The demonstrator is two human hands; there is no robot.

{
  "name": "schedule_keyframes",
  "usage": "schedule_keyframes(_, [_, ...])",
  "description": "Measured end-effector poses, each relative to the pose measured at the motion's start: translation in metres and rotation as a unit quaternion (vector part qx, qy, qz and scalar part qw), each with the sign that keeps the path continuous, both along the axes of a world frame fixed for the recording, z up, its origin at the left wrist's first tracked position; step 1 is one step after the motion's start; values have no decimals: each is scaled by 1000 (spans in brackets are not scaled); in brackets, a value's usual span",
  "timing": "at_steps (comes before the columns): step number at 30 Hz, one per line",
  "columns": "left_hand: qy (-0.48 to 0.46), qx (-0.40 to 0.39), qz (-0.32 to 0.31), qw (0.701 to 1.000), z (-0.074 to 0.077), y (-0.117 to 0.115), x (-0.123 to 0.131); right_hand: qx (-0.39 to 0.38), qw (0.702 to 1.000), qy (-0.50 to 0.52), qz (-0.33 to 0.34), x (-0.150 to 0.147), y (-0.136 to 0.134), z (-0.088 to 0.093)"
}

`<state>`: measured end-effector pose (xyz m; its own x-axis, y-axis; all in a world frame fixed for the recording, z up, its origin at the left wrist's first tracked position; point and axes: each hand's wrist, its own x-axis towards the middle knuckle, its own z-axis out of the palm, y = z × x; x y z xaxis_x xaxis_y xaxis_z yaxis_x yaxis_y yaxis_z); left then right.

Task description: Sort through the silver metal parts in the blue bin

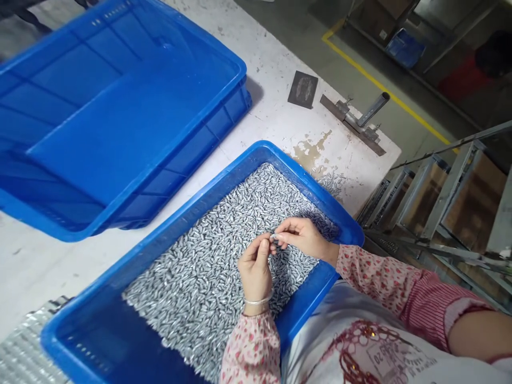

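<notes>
A blue plastic tray (pixel 188 216) holds a thick layer of small silvery metal pieces (pixel 208 277), each slim and pointed at the ends. Above that layer my left hand (pixel 256 266) and my right hand (pixel 302 237) meet, fingertips almost touching. One small silvery metal piece (pixel 273 237) shows between them, pinched by my right thumb and finger. My left thumb and forefinger are closed at its other side; whether they grip the same piece or another is too small to tell.
A larger blue crate (pixel 132 106) stands at the left on the white table (pixel 276 48). Near the far corner lie a dark square plate (pixel 303 89) and a metal bar with an upright tube (pixel 354 125). Loose pieces (pixel 332 184) lie beside the tray. A metal rack (pixel 436 197) stands right.
</notes>
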<state>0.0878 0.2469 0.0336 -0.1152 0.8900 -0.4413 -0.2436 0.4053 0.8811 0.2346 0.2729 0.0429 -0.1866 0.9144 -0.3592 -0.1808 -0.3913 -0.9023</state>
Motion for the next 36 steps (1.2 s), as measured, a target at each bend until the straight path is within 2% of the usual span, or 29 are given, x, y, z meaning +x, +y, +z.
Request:
schedule_keyframes(5, [23,5,-9,1000,7,-7,-5,19,999,-29,-7,-6,-8,5])
schedule_keyframes(8, [45,-2,-8,999,11,-8,-6,15,999,-27,11,-7,-11,4])
schedule_keyframes(15, [-7,-26,20,999,8,-13,-5,-32,999,38,10,-6,-17,-3])
schedule_keyframes(18, [39,-28,-14,999,1,-13,-9,-11,1000,-20,3,-1,-14,-2])
schedule_keyframes(20, [107,-21,-67,992,-8,-9,-14,43,991,-121,-19,11,-8,3])
schedule_keyframes(22, [181,-4,-108,978,-21,1,-20,128,955,-263,-54,30,3,8])
schedule_keyframes(25, [293,30,-129,947,-41,31,-25,241,854,-451,-102,69,25,9])
schedule_keyframes(27, [371,45,-149,915,-51,59,-24,272,802,-522,-102,91,39,2])
schedule_keyframes(28, [409,48,-161,897,-54,73,-22,276,788,-543,-91,100,44,-3])
schedule_keyframes(32, [526,31,-206,824,-59,125,-9,257,787,-559,-28,111,56,-23])
schedule_keyframes(36, [570,10,-217,792,-61,154,1,249,800,-546,-25,106,57,-26])
